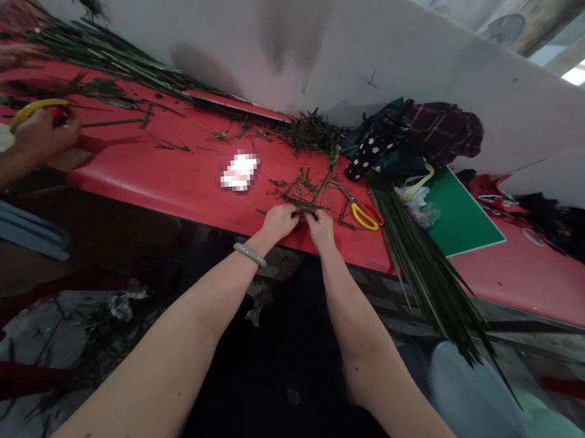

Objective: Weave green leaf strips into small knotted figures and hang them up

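Red table [134, 173]; long leaf bundle [418, 263] hanging over its near edge, right of us; scissors [366, 212] between bundle and hands. Our left hand [280, 224] and right hand [322, 230] both pinch narrow on a thin green strip [313, 206] at the table's near edge (finger detail too small to read). We'd judge it light, springy, prone to splitting lengthwise; grip mid-length, fingertips close together, off the frail tips.
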